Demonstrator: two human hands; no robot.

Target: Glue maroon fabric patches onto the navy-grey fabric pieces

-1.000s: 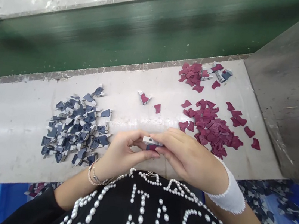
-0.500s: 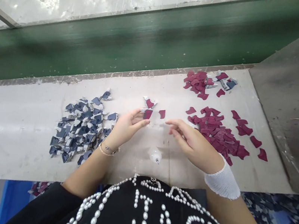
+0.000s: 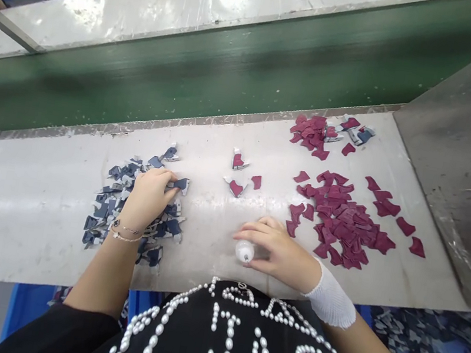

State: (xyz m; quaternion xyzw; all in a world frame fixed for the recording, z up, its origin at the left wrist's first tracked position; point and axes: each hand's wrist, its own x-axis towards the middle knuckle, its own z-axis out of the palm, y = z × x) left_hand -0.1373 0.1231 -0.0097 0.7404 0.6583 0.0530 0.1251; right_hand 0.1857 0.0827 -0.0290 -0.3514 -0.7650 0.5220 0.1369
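White work surface (image 3: 30, 227), nearest: R hand (image 3: 279, 254) curled round small white squeeze bottle (image 3: 245, 251), fingers closed on it; L hand (image 3: 148, 195) down on navy-and-white cut pieces (image 3: 113, 217), grip can't tell. Maroon-and-white pieces (image 3: 236, 188) between, maroon pieces (image 3: 342, 223) to R, green conveyor belt (image 3: 213, 92) beyond.

the left hand (image 3: 147, 198) presses on a heap of navy-and-white cut pieces (image 3: 108, 204); the right hand (image 3: 279, 252) curls around a small white plastic bottle (image 3: 244, 251), nozzle down.

The white workbench (image 3: 23, 220) carries a pile of navy-and-white cut pieces (image 3: 101, 209) and scattered heaps of maroon cut pieces (image 3: 339, 223)
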